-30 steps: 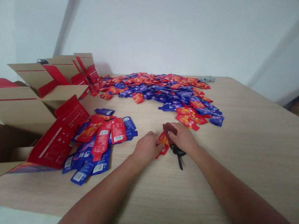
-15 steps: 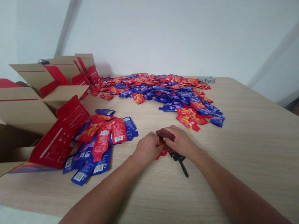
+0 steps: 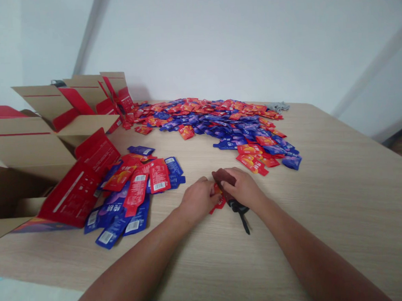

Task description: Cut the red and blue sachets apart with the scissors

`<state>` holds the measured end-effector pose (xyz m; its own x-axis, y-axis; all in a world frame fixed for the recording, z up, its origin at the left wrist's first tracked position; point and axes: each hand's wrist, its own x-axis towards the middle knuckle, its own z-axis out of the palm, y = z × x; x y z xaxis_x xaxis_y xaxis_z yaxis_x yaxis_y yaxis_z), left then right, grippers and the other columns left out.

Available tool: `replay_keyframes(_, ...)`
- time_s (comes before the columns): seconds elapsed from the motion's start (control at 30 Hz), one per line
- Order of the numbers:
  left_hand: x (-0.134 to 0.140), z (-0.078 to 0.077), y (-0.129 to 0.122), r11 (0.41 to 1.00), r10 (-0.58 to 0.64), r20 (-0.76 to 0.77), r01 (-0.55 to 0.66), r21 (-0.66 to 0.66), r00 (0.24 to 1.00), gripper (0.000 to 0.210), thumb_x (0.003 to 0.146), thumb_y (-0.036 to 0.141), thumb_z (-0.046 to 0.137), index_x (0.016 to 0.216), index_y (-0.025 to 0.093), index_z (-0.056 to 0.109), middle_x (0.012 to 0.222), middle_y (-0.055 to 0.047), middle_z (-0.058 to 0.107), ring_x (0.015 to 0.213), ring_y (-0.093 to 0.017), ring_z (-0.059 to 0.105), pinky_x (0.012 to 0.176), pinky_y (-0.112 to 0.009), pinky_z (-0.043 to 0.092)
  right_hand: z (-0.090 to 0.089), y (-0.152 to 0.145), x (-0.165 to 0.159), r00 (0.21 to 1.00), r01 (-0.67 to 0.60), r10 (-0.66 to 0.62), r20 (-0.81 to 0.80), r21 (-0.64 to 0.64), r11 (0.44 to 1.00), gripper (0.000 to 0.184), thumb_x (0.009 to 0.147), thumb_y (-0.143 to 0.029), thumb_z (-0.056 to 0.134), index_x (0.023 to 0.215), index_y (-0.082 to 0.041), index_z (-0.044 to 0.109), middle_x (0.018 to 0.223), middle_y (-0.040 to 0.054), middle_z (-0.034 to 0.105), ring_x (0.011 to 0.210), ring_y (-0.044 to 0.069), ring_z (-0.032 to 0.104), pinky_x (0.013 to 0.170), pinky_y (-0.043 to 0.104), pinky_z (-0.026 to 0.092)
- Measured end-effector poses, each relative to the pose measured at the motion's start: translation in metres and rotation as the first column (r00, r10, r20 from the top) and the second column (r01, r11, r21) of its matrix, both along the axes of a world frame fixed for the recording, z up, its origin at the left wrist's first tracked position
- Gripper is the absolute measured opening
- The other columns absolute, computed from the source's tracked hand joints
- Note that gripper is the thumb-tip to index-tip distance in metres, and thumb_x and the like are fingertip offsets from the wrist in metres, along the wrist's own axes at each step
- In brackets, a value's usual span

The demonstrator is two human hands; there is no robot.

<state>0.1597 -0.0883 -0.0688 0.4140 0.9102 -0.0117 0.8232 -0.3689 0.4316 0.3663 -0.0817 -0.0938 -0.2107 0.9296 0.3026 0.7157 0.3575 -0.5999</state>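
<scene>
My left hand (image 3: 200, 198) is closed, its thumb and fingers pressing a red pouch (image 3: 218, 205) against the table; most of that pouch is covered by my hands. In my right hand (image 3: 244, 188) is a dark brown handheld tool (image 3: 226, 178) with a black lower end and a short black strap or tail. Its narrow tip lies over the red pouch, close to my left fingertips. What kind of tool it is, I cannot make out.
To the left lies a small pile of red and blue pouches (image 3: 135, 186) against open cardboard boxes (image 3: 26, 143). A long heap of the same pouches (image 3: 212, 115) curves across the back of the table (image 3: 343, 196). Something grey, like cloth (image 3: 278, 106), lies behind it.
My right hand has tilted the brown tool slightly, and its black tail has swung up a little. More of the red pouch shows between my hands. My left hand has hardly moved.
</scene>
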Motion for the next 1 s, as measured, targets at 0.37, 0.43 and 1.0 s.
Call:
replay_keyframes(0.37, 0.004, 0.002, -0.011, 0.997, -0.012, -0.087, 0.018, 0.073, 0.996, 0.022, 0.096, 0.044, 0.064, 0.098, 0.022, 0.066, 0.103, -0.007, 0.067, 0.088, -0.022, 0.068, 0.072, -0.033, 0.047, -0.01, 0.01, 0.012, 0.994, 0.109, -0.11, 0.014, 0.022, 0.994, 0.027, 0.091, -0.027, 0.067, 0.117, -0.023, 0.073, 0.108, 0.0067, 0.073, 0.097, 0.023, 0.066, 0.087, 0.034, 0.048)
replay_keyframes(0.43, 0.005, 0.001, -0.011, 0.996, -0.012, -0.095, 0.02, 0.084, 0.995, 0.03, 0.093, 0.05, 0.069, 0.103, 0.022, 0.066, 0.107, -0.008, 0.068, 0.096, -0.026, 0.068, 0.078, -0.034, 0.05, -0.009, 0.01, 0.011, 0.993, 0.115, -0.115, 0.015, 0.017, 0.993, 0.027, 0.091, -0.026, 0.067, 0.117, -0.023, 0.072, 0.107, 0.0068, 0.073, 0.096, 0.023, 0.066, 0.087, 0.034, 0.048)
replay_keyframes(1.0, -0.008, 0.0, 0.0, 0.986, -0.108, -0.084, 0.118, 0.117, 0.991, 0.035, 0.092, 0.034, 0.071, 0.126, 0.022, 0.071, 0.12, -0.012, 0.067, 0.113, -0.03, 0.06, 0.101, -0.04, 0.048, -0.005, 0.008, 0.012, 0.985, 0.166, -0.166, -0.041, 0.0, 0.986, 0.019, 0.09, -0.029, 0.067, 0.107, -0.022, 0.072, 0.096, 0.0038, 0.073, 0.084, 0.021, 0.064, 0.076, 0.032, 0.045)
